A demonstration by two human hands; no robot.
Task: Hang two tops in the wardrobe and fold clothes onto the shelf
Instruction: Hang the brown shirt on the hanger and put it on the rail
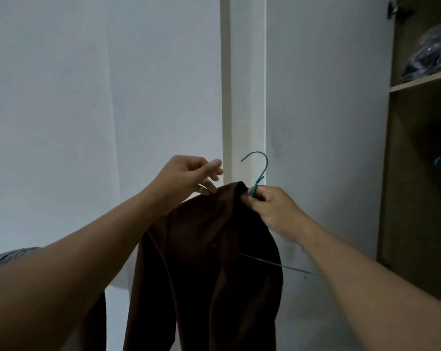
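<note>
My left forearm (70, 269) fills the near corner; I see my left hand (189, 177) pinching the collar edge of the brown top (204, 262). The top drapes over a teal wire hanger (258, 173), held up before the white wall (87, 97). My right hand (270, 209) grips the hanger's twisted neck. At right stands the open wardrobe (417, 173), a bagged bundle (432, 54) on its shelf (422, 81).

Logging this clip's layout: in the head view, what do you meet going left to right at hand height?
Left hand pinching the dark brown fabric top → teal wire hanger → right hand gripping the hanger's neck → open wooden wardrobe.
</note>
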